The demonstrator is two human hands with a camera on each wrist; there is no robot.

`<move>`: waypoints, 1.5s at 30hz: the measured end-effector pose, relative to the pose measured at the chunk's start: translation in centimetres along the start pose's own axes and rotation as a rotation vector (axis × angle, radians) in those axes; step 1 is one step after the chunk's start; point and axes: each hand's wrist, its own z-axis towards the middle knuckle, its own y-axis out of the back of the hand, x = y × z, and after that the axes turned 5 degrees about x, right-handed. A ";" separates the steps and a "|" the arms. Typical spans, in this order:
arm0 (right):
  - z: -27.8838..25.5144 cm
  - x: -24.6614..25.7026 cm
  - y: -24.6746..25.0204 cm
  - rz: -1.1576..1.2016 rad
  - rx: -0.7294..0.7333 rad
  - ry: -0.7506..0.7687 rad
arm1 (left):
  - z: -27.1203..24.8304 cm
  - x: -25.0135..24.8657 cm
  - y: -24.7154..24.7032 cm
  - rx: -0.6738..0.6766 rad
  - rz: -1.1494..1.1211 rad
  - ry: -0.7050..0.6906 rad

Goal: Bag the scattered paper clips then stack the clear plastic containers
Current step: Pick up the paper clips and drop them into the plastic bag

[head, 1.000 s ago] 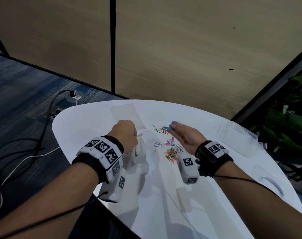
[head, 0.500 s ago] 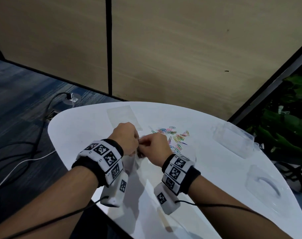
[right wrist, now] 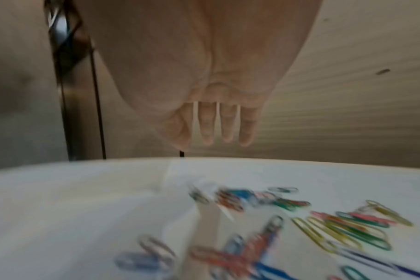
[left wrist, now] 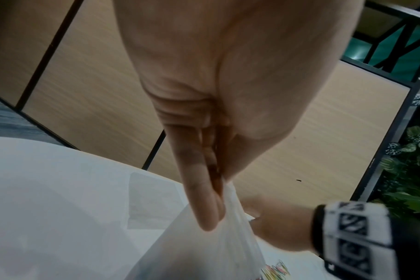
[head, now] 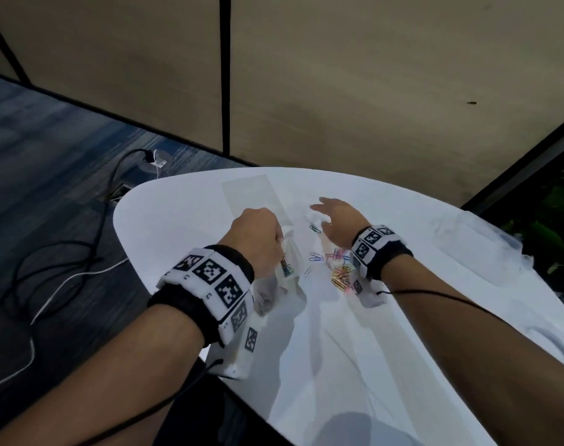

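My left hand (head: 258, 233) pinches the top of a thin clear plastic bag (head: 285, 278), which hangs to the white table (head: 184, 214) with a few clips inside; the pinch shows close up in the left wrist view, left hand (left wrist: 211, 204) on the bag (left wrist: 204, 250). My right hand (head: 333, 217) hovers with straight fingers (right wrist: 227, 125) over the scattered coloured paper clips (head: 337, 268), holding nothing. The paper clips (right wrist: 324, 221) lie blurred below it. Clear plastic containers sit at the right: one (head: 474, 249) near the far edge, another (head: 551, 342) nearer me.
A flat clear sheet or lid (head: 251, 197) lies at the table's far side beyond my hands. Wood panel walls stand behind the table. Cables (head: 65, 262) run over the carpet at the left, and green plants (head: 560, 220) are at the right.
My right hand has left the bag's mouth, where it met the left hand, and moved out right over the clips with fingers spread. The left hand still holds the bag.
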 end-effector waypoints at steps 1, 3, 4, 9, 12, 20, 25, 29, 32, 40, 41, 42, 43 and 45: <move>1.0 -0.4 -1.2 -0.096 0.034 0.026 | 0.1 0.0 0.0 0.002 0.015 -0.003; 2.4 -0.9 -3.3 -0.290 0.123 0.043 | 0.2 0.0 0.0 0.006 0.048 -0.007; 2.9 -1.3 -4.2 -0.363 0.185 0.013 | 0.2 0.0 0.0 0.008 0.062 -0.008; 2.2 -3.7 -5.3 -0.347 0.096 -0.076 | 0.3 -0.1 0.2 0.016 0.087 -0.005; 1.4 -3.5 -4.3 -0.313 0.006 -0.100 | 0.2 -0.4 0.1 0.032 0.099 0.000; -2.1 -5.4 -2.0 0.424 -0.104 -0.463 | 0.1 -1.0 0.1 0.048 0.098 0.018; -5.8 -4.1 1.9 1.379 -0.062 -0.484 | 0.2 -1.3 -0.2 0.052 0.069 0.035; -9.0 0.3 4.8 1.709 0.141 -0.268 | 0.3 -1.8 -0.6 0.048 0.038 0.044; -10.3 3.4 4.1 1.731 0.236 -0.208 | 0.3 -2.0 -1.0 0.039 0.010 0.039; -11.2 7.2 0.9 0.907 -0.028 -0.032 | 0.6 -2.6 -1.6 0.018 -0.002 0.038; -11.2 7.3 1.2 0.780 -0.053 0.033 | 0.7 -2.6 -1.7 0.024 -0.014 0.038; -11.3 7.4 1.4 0.647 -0.055 0.092 | 0.7 -2.6 -1.7 0.032 -0.020 0.038; -11.2 7.4 1.7 0.561 -0.033 0.149 | 0.7 -2.5 -1.7 0.037 -0.019 0.036; -10.8 6.7 2.4 0.656 0.054 0.193 | 0.5 -2.4 -1.6 0.027 -0.010 0.032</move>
